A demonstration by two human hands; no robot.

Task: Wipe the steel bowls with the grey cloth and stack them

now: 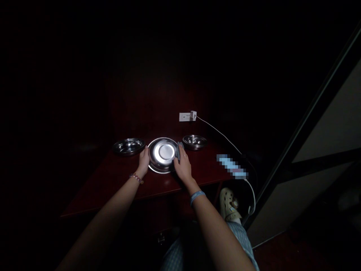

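Observation:
A shiny steel bowl [162, 165] is tilted up over the table, its flat round underside turned toward me. My left hand [143, 162] grips its left rim, thumb upward. On the right edge, my right hand [184, 166] presses a grey cloth [179, 149] against the bowl. The fingertips behind the rim are hidden. To the left of the bowl sits a wide steel dish [129, 146], right side up. Behind my right hand stands a stack of smaller steel bowls [194, 141].
The dark red table [113, 184] has its front edge close to me. A wall socket [184, 117] holds a white charger [193, 115], whose cable [218, 130] runs right. A blurred-out light-blue object [231, 166] lies at the right edge, above my clog [228, 203].

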